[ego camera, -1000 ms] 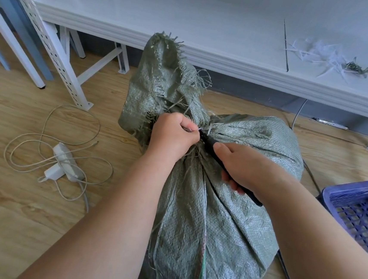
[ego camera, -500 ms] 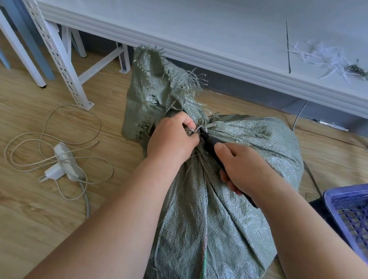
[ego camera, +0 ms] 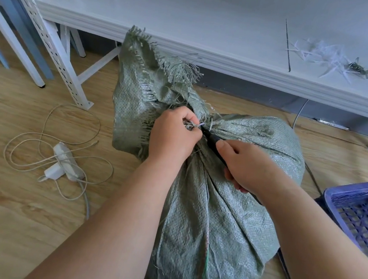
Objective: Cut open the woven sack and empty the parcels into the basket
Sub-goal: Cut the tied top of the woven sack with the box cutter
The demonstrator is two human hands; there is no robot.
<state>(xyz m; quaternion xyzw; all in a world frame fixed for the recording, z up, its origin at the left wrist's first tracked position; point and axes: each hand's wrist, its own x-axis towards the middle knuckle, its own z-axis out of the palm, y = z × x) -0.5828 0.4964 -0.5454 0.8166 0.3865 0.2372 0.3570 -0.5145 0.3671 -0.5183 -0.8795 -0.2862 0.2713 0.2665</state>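
A full grey-green woven sack (ego camera: 228,211) stands on the wooden floor, its neck tied and its frayed top flopping up to the left. My left hand (ego camera: 172,136) is closed around the tied neck and pinches the pale tie strands. My right hand (ego camera: 245,165) grips a black-handled cutter (ego camera: 211,138), whose tip sits at the tie just beside my left fingers. The blade itself is hidden. A purple plastic basket (ego camera: 356,207) shows at the right edge, close to the sack. No parcels are visible.
A low white shelf (ego camera: 211,34) runs behind the sack, with cut white and green strands (ego camera: 334,61) lying on it. A white power strip with a tangled cord (ego camera: 64,161) lies on the floor to the left. White perforated rack legs (ego camera: 53,43) stand at the upper left.
The sack's frayed top has dropped lower and leaned left. My left hand has shifted slightly on the neck, pinching the tie strands. The cutter stays at the tie.
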